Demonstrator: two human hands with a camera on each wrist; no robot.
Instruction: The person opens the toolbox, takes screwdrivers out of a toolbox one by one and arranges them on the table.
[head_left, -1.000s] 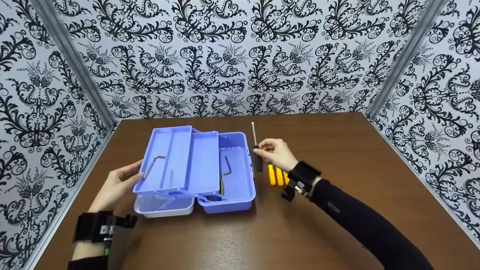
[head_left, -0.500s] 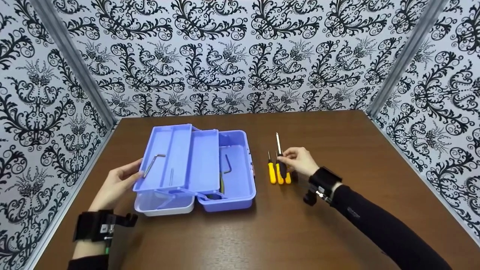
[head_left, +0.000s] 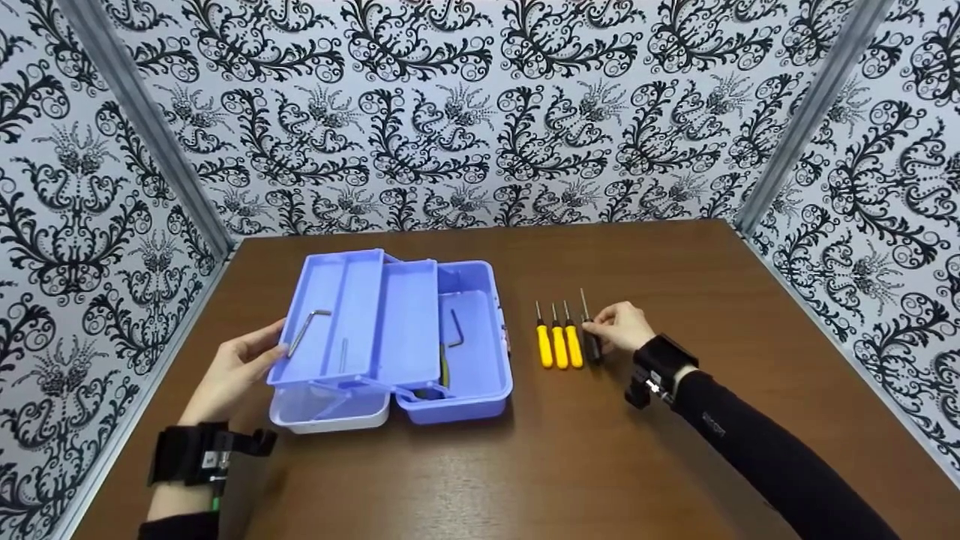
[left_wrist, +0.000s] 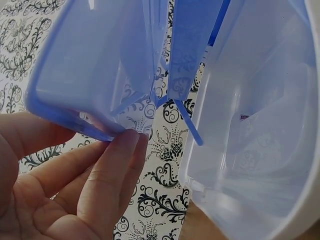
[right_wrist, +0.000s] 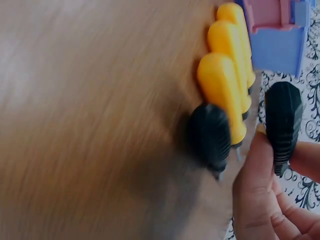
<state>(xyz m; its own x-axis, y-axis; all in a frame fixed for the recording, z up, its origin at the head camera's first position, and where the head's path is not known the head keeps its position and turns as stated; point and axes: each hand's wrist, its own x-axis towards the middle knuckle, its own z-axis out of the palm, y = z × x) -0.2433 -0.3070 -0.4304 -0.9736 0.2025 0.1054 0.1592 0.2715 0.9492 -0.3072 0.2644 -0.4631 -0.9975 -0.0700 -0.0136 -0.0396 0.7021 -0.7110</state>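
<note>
My left hand (head_left: 236, 367) grips the left edge of the blue toolbox's raised tray (head_left: 409, 322), thumb above and fingers below. An Allen key (head_left: 304, 331) lies in that tray near the thumb. Right of the toolbox, my right hand (head_left: 624, 327) pinches a black-handled screwdriver (right_wrist: 283, 117) between thumb and fingers, low over the table. A second black-handled screwdriver (right_wrist: 209, 134) lies on the table just beside it, as the right wrist view shows; the two overlap in the head view. Three yellow-handled screwdrivers (head_left: 560, 349) lie in a row to their left.
Inside the toolbox's deep compartment (head_left: 480, 375) are a dark Allen key (head_left: 456, 330) and a partly hidden tool with a yellow-green handle (head_left: 444, 371). The toolbox's pale lid (head_left: 330, 421) lies under the raised trays. Patterned walls (head_left: 480, 150) enclose the wooden table (head_left: 465, 480).
My right hand has carried the black-handled screwdriver from the toolbox's right side, over the yellow-handled screwdrivers, to the right end of the row, and lowered it. My left hand has stayed on the tray.
</note>
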